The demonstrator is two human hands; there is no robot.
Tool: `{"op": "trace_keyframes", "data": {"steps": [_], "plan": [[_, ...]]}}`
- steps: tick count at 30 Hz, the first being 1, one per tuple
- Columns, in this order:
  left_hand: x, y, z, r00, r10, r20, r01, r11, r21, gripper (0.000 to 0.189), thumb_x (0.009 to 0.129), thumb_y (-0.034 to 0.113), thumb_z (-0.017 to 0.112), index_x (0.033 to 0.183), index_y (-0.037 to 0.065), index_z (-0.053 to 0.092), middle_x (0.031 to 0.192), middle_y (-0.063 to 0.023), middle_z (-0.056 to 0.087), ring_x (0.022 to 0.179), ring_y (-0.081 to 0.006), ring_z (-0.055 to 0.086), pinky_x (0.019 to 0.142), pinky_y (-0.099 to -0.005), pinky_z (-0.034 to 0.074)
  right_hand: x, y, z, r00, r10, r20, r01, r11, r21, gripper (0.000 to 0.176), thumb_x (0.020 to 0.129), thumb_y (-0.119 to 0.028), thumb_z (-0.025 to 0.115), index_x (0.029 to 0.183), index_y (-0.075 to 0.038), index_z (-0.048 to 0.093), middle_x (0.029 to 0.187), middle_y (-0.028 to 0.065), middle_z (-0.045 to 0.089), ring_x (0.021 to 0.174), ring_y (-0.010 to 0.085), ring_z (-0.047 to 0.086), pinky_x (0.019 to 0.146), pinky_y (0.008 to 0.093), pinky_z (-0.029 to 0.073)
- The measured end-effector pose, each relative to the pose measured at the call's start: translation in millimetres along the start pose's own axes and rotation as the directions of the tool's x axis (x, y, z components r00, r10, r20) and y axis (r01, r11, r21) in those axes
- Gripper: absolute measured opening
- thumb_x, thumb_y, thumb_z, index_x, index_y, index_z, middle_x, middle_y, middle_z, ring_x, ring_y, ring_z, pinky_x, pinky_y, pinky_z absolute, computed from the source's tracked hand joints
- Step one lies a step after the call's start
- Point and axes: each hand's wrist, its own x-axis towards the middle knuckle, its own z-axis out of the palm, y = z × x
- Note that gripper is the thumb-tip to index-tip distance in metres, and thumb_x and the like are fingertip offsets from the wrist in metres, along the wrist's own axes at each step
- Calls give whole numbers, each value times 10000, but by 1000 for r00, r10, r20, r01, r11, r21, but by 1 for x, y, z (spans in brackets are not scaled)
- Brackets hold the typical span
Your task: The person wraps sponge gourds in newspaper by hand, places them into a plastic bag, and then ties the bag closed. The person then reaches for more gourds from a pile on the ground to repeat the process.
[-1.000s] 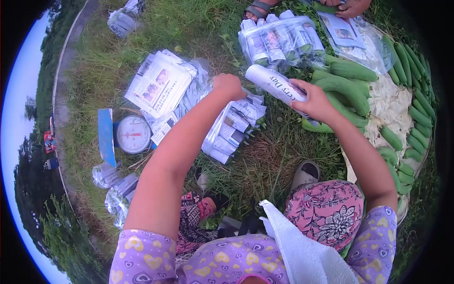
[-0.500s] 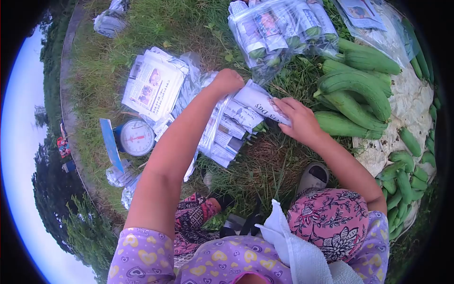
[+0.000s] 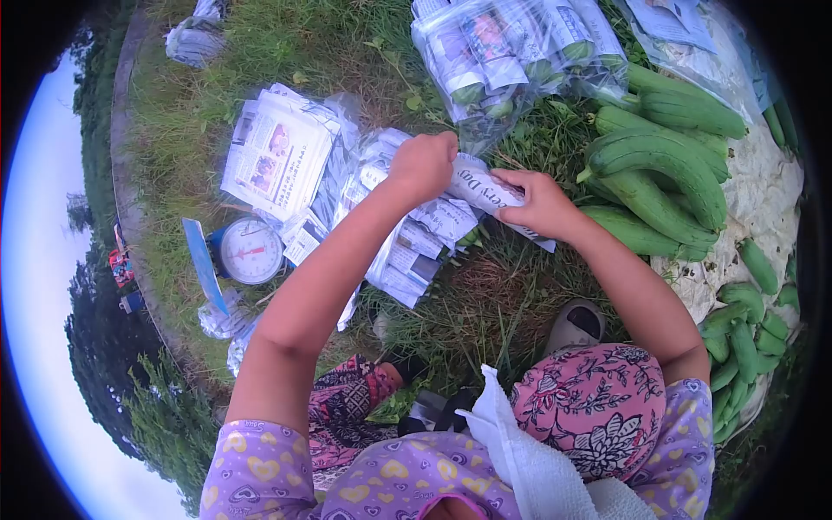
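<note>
My right hand (image 3: 539, 206) grips the lower right end of a newspaper-wrapped roll (image 3: 485, 191), thumb on top. At the roll's other end my left hand (image 3: 425, 165) is a closed fist, with a strip of clear plastic running beneath it. That plastic belongs to a plastic bag (image 3: 381, 251) around several wrapped rolls on the grass. Green gourd tips (image 3: 468, 238) poke out of those rolls' near ends. What the left fingertips pinch is partly hidden.
A newspaper stack (image 3: 279, 160) and a dial scale (image 3: 250, 251) sit at the left. Another bag of wrapped gourds (image 3: 520, 61) lies at the top. Large green gourds (image 3: 659, 165) pile at the right, beside a pale sheet (image 3: 771, 208) carrying smaller ones (image 3: 741, 342).
The right hand has turned its grip on the roll, and the roll has shifted slightly down and right. My left fist has moved a little right, against the roll's upper end.
</note>
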Motion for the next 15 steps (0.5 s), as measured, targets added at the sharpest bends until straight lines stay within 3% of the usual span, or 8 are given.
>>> {"op": "trace_keyframes", "data": {"steps": [4, 7, 9, 10, 11, 13, 15], "plan": [[-1, 0, 3, 999, 18, -51, -20, 999, -47, 65, 748, 88, 558, 797, 59, 526, 681, -202, 600, 695, -411, 595, 653, -486, 462, 10, 8, -4, 963, 223, 149, -263, 895, 361, 627, 693, -99, 732, 1267, 44, 525, 1155, 119, 632, 970, 144, 610, 867, 270, 460], [-10, 5, 1, 997, -68, 40, 72, 988, -133, 95, 738, 95, 570, 802, 46, 521, 704, -194, 605, 717, -390, 608, 662, -476, 468, 10, 19, -1, 942, 268, 204, -336, 785, 521, 611, 694, -76, 736, 1259, 43, 536, 1124, 96, 638, 956, 148, 610, 865, 279, 463], [-22, 10, 10, 999, 1, -40, -4, 997, -79, 130, 720, 87, 583, 819, 37, 514, 720, -189, 602, 730, -382, 605, 666, -474, 467, 8, 20, 4, 977, 184, 106, -212, 885, 414, 621, 687, -111, 740, 1248, 55, 534, 1126, 121, 644, 959, 152, 614, 858, 281, 466], [-29, 13, 11, 996, 35, -78, -38, 998, -47, 149, 712, 83, 589, 828, 32, 511, 728, -186, 600, 736, -377, 604, 668, -473, 467, 6, 4, 5, 998, 41, 37, -48, 977, 206, 624, 672, -142, 736, 1221, 75, 535, 1113, 173, 642, 959, 212, 634, 859, 296, 471], [-36, 14, 11, 994, 44, -102, -47, 999, -27, 161, 704, 72, 592, 833, 30, 505, 733, -184, 597, 741, -380, 597, 669, -475, 464, 1, -12, 1, 999, 6, 49, -5, 1000, -23, 625, 660, -162, 723, 1199, 90, 531, 1089, 229, 624, 951, 292, 641, 865, 325, 478], [-48, 20, 2, 986, 57, -156, -56, 998, 13, 188, 687, 50, 597, 843, 27, 495, 744, -181, 591, 750, -385, 585, 671, -479, 459, -7, -9, 12, 990, -139, -29, 130, 969, -211, 613, 661, -145, 708, 1201, 86, 531, 1070, 245, 619, 947, 342, 633, 877, 347, 478], [-50, 14, -6, 985, 49, -164, -50, 999, -3, 190, 670, 20, 593, 825, 28, 483, 706, -181, 572, 719, -393, 561, 661, -486, 446, -9, -9, 16, 981, -191, -17, 186, 971, -151, 636, 663, -147, 711, 1224, 81, 517, 1079, 251, 615, 957, 341, 632, 882, 347, 477]]}}
